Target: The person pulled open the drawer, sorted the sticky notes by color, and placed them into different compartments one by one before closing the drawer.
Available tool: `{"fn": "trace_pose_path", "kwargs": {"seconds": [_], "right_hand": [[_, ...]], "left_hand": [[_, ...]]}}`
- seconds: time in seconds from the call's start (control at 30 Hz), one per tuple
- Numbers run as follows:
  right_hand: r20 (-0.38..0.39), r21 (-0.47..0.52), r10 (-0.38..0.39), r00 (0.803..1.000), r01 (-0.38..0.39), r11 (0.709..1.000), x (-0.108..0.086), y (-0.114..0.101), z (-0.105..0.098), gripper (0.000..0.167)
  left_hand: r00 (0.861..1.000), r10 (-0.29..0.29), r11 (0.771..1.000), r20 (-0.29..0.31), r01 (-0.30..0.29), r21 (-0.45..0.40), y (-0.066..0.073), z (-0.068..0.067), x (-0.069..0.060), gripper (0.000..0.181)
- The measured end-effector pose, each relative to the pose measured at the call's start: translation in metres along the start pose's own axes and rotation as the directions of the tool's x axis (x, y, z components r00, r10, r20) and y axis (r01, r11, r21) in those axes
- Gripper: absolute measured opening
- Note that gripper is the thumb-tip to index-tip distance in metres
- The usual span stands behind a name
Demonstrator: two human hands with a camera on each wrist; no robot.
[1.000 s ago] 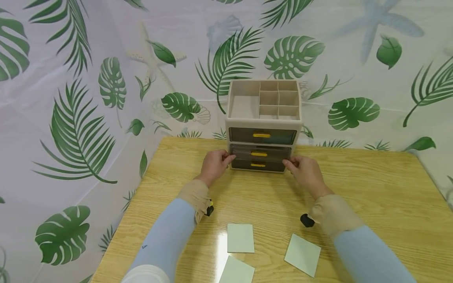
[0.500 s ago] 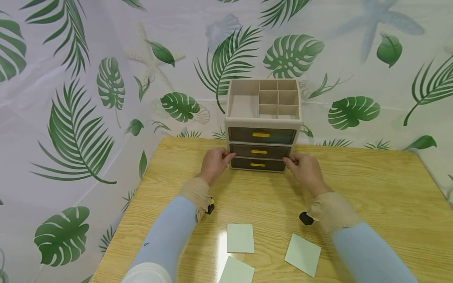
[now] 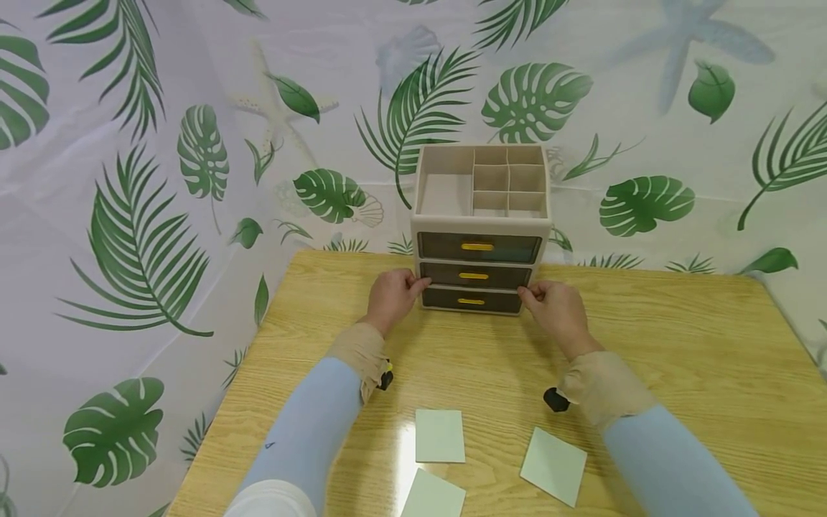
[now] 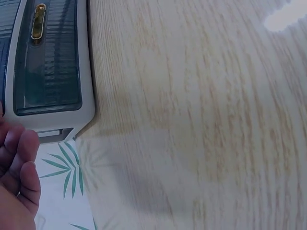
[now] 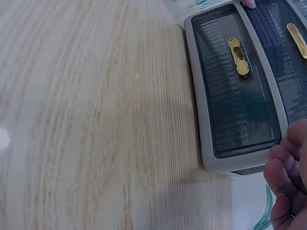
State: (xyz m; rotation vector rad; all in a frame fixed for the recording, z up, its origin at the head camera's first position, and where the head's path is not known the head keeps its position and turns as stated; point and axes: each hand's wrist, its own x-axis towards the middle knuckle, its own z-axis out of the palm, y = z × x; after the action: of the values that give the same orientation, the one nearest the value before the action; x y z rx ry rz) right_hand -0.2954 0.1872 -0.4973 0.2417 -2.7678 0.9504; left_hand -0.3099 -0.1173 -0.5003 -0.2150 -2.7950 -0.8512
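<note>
"Leaf-printed cloth hangs behind our wood-grain desk. What do we have in our hands?"

"Our left hand pinches the drawer cabinet at its left front edge, beside the middle drawer, with the thumb at the front and the other fingers curled by the side."

"And our right hand?"

"We have much the same pinch on the right edge, near the line between the middle drawer and the bottom drawer. Our hands are well apart, with the cabinet between them."

"Where does it stand?"

"Upright at the back of the desk, near the cloth. We count three dark drawers, all closed, each with a yellow handle. On top we see a tray with one large section on the left and six small ones on the right."

"What about our arms?"

"Beige cuffs and light blue sleeves. By each cuff we see a small black object, but we can't tell what it is."

"And closer to us?"

"Three pale green squares lie flat on the desk, apart from each other. The right one is turned at an angle, and the nearest is cut off by the bottom of our head view."
</note>
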Motion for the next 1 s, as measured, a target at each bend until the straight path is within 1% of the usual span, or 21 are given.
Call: {"fn": "trace_pose_path", "kwargs": {"seconds": [0.1, 0.2, 0.3, 0.4, 0.57, 0.67, 0.77, 0.87, 0.9, 0.93, 0.97, 1.0], "right_hand": [[-0.004, 0.002, 0.003, 1.0, -0.003, 1.0, 0.0, 0.0, 0.0, 0.031], [-0.003, 0.001, 0.004, 1.0, -0.004, 1.0, -0.001, 0.0, 0.003, 0.03], [0.025, -0.007, 0.01, 1.0, -0.01, 1.0, -0.005, 0.0, 0.007, 0.03], [0.07, -0.004, 0.011, 0.997, -0.011, 1.0, -0.008, -0.002, 0.013, 0.031], [0.162, 0.056, 0.027, 0.986, -0.036, 0.998, -0.013, -0.012, 0.026, 0.037], [0.204, 0.104, 0.048, 0.978, -0.071, 0.992, -0.015, -0.018, 0.034, 0.039], [0.229, 0.137, 0.079, 0.97, -0.112, 0.984, -0.018, -0.024, 0.042, 0.04], [0.242, 0.184, 0.121, 0.963, -0.168, 0.969, -0.019, -0.03, 0.049, 0.041], [0.25, 0.211, 0.14, 0.958, -0.195, 0.958, -0.019, -0.031, 0.052, 0.043], [0.263, 0.25, 0.16, 0.951, -0.228, 0.941, -0.019, -0.033, 0.054, 0.044], [0.279, 0.296, 0.184, 0.943, -0.267, 0.917, -0.02, -0.034, 0.056, 0.046], [0.3, 0.355, 0.205, 0.932, -0.309, 0.882, -0.02, -0.036, 0.059, 0.048]], "left_hand": [[1.0, -0.026, 1.0, 0.006, 0.026, 0.009, 0.0, -0.002, 0.001, 0.037], [0.998, -0.054, 0.998, 0.021, 0.054, -0.022, 0.002, -0.004, 0.002, 0.036], [0.998, -0.059, 0.995, 0.032, 0.061, -0.073, 0.004, -0.007, 0.005, 0.041], [0.999, -0.04, 0.99, 0.024, 0.043, -0.134, 0.008, -0.01, 0.007, 0.043], [1.0, -0.025, 0.973, 0.011, 0.026, -0.23, 0.011, -0.009, 0.01, 0.04], [0.999, -0.036, 0.968, 0.017, 0.039, -0.246, 0.01, -0.006, 0.01, 0.038], [0.999, -0.048, 0.965, 0.019, 0.051, -0.257, 0.011, -0.005, 0.011, 0.037], [0.998, -0.05, 0.965, 0.025, 0.055, -0.255, 0.011, -0.005, 0.012, 0.037], [0.998, -0.048, 0.965, 0.028, 0.054, -0.255, 0.011, -0.005, 0.012, 0.037], [0.998, -0.048, 0.965, 0.031, 0.055, -0.256, 0.011, -0.005, 0.012, 0.037], [0.998, -0.049, 0.964, 0.034, 0.056, -0.258, 0.011, -0.005, 0.013, 0.037], [0.998, -0.047, 0.965, 0.035, 0.055, -0.258, 0.01, -0.006, 0.013, 0.037]]}}
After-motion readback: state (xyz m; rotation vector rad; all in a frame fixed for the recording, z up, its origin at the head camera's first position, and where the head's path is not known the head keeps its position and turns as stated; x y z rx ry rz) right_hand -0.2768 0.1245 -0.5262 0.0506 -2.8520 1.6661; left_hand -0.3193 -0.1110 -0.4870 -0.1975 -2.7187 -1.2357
